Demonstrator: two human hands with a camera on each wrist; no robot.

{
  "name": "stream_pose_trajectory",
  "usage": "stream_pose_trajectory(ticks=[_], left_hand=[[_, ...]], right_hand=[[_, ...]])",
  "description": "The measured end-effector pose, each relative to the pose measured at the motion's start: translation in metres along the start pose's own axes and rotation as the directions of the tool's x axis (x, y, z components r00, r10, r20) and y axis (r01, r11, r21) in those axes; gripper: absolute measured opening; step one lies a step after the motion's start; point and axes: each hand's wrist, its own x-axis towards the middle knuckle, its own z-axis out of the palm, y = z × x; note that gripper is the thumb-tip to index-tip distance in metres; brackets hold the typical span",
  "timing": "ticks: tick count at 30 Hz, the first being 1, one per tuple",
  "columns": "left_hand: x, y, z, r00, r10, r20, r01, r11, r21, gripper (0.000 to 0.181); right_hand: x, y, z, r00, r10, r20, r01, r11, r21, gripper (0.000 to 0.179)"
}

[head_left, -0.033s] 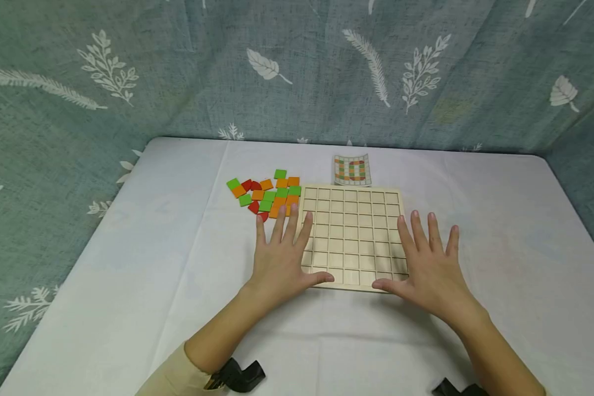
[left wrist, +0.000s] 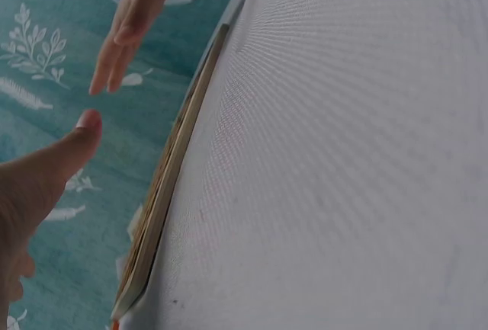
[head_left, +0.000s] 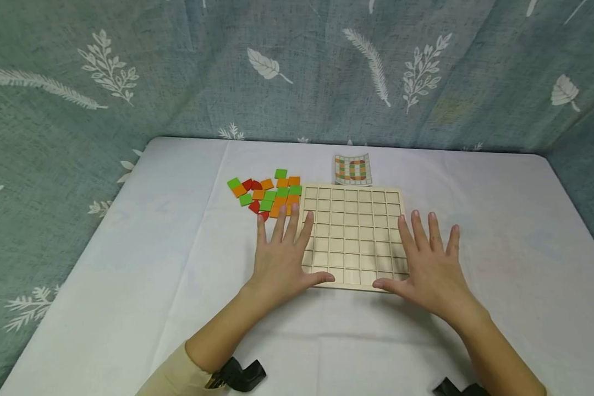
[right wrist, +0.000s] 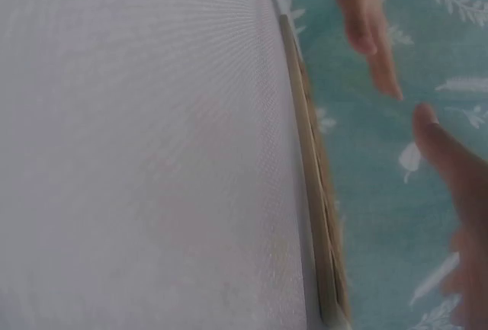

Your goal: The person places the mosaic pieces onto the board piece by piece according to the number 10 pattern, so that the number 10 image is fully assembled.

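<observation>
Tiles are lying beyond your left hand, whose fingers are standing apart. The board is lying between, its grid showing only from the head; your right hand's fingers are standing apart too. Wrist views are showing both hands hovering above it.

You have: 1 left hand, 1 right hand, 1 gridded board, 1 patterned card, 7 visible green tiles, 4 visible red pieces; orange tiles partly hidden, total uncertain.
</observation>
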Motion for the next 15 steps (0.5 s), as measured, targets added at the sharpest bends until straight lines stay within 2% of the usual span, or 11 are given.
stream_pose_trajectory(ticks=[6, 15], left_hand=[[0.0000, -0.0015, 0.0008, 1.000, 0.000, -0.004, 0.000, 1.000, -0.012, 0.116], [-0.0010, -0.0049, 0.0029, 0.999, -0.018, 0.035, 0.019, 0.998, -0.053, 0.114]], right_hand=[[0.0003, 0.0001, -0.0004, 1.000, 0.003, 0.001, -0.003, 1.000, -0.007, 0.119], [0.0015, 0.0015, -0.0004, 1.000, 0.015, 0.014, -0.015, 1.000, 0.009, 0.119]])
